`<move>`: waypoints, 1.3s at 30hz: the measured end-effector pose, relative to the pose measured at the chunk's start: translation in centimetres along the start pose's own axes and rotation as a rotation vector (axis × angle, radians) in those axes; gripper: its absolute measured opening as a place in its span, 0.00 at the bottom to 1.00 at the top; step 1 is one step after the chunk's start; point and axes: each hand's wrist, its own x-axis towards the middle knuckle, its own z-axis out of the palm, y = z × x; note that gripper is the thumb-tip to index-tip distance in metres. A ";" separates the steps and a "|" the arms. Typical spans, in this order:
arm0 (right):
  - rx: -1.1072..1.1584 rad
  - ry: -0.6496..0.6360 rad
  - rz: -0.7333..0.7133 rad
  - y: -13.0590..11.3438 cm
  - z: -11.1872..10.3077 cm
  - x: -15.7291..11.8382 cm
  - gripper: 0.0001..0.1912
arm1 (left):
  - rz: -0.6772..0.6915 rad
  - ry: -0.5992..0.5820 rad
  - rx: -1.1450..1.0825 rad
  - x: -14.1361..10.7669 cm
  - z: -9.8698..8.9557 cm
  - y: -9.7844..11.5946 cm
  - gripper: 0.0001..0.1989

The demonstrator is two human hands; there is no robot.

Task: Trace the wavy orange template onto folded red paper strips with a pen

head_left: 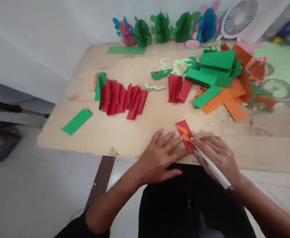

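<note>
My right hand (215, 152) is closed around a white pen (213, 167), its tip down at the edge of an orange paper cutout (184, 132). That wavy cutout lies on a folded red paper piece (183, 124) near the table's front edge. Fingers of my left hand (160, 157) are spread flat, and their tips press on the orange cutout and the red paper. Farther back stand folded red strips (176, 87), and a longer row of folded red papers (121, 99) lies to the left.
Green folded papers (216, 66) and orange strips (234, 96) are heaped at right, near scissors (278, 89). Pale green cutouts (155, 86) lie mid-table. A single green strip (77, 121) rests at left. Paper figures (162, 28) and a white fan (239, 19) stand along the wall.
</note>
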 end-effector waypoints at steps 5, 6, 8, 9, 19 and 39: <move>0.011 -0.011 0.028 -0.1 0.0 0.2 0.13 | -0.018 -0.031 -0.017 0.1 0.1 0.1 0.26; 0.042 -0.003 0.054 -0.2 -0.1 0.3 0.13 | -0.023 -0.035 -0.028 0.1 0.0 0.1 0.25; 0.142 0.021 0.144 -0.5 -0.4 0.5 0.12 | -0.034 -0.043 -0.051 0.1 -0.1 0.1 0.25; 0.203 0.032 0.212 -0.6 -0.5 0.7 0.11 | -0.039 -0.047 -0.060 0.1 -0.2 0.0 0.24; 0.276 0.027 0.535 -1.5 0.4 0.9 0.04 | -0.053 -0.065 -0.086 0.1 -0.4 0.0 0.25; 0.254 0.016 0.502 -1.7 0.8 1.3 0.03 | -0.035 -0.029 -0.091 -0.1 0.1 -0.2 0.25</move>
